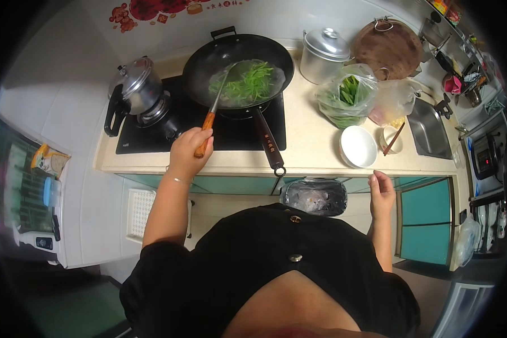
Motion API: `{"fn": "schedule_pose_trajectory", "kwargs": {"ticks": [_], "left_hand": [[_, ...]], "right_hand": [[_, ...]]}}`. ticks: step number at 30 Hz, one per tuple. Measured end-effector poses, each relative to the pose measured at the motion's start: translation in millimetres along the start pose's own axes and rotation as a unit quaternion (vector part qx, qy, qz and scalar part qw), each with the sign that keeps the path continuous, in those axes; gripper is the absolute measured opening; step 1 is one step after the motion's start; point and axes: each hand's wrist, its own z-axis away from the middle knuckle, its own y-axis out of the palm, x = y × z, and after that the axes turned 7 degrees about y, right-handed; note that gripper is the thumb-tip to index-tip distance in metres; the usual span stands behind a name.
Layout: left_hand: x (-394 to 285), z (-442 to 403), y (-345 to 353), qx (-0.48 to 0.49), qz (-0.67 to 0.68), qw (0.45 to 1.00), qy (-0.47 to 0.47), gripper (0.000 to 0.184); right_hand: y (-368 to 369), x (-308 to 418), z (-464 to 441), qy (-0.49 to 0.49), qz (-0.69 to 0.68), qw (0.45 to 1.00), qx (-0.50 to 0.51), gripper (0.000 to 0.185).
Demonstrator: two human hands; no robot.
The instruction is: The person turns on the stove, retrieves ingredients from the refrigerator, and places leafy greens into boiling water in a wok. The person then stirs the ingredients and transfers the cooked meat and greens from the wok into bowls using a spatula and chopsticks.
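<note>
My left hand (pixel 190 151) is wrapped round the orange wooden handle of a spatula (pixel 210 119), whose metal end lies among chopped greens (pixel 252 81). The greens rest in a black wok (pixel 200 65) over the stove, with liquid around them and its dark handle (pixel 268 141) pointing toward me. Near the counter's front edge, to the right, my right hand (pixel 382 190) hangs with nothing in it, fingers loosely bent and apart. Above it on the counter stand a white bowl (pixel 358 147) and a small cup (pixel 392 138) with a brown stick across it.
A pressure cooker (pixel 136 84) stands on the left burner. Behind the counter (pixel 315 160) are a lidded pot (pixel 324 55) and a round board (pixel 387 48). A bag of greens (pixel 347 96) lies left of the sink (pixel 429 129). Below is a lined bin (pixel 314 197).
</note>
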Motion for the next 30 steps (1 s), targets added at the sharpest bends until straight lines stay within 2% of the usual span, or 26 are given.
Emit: {"fn": "schedule_pose_trajectory", "kwargs": {"ticks": [3,5,14,22,25,28,30], "left_hand": [[-4,-2,-15,-0.025,-0.037,0.999,0.005,0.020],[0,-18,-14,-0.049,-0.036,0.998,-0.017,0.018],[20,-41,44,-0.097,0.051,0.992,-0.063,0.016],[-7,-10,-26,-0.090,0.061,0.988,-0.112,0.017],[-7,2,-39,-0.121,0.047,0.987,-0.090,0.019],[-6,10,-40,-0.146,0.045,0.981,-0.119,0.020],[-2,15,-25,-0.189,0.114,0.964,-0.148,0.019]], "right_hand": [[-1,-9,7,0.008,-0.025,0.999,-0.020,0.020],[-4,-14,13,0.082,-0.013,0.997,0.003,0.019],[-3,-17,15,0.053,-0.046,0.997,-0.010,0.019],[-17,-29,21,0.098,-0.017,0.995,-0.029,0.020],[-14,-30,16,0.092,-0.015,0.995,-0.027,0.020],[-4,-22,11,0.081,-0.016,0.996,-0.014,0.018],[3,-19,8,0.074,-0.015,0.997,-0.001,0.018]]}}
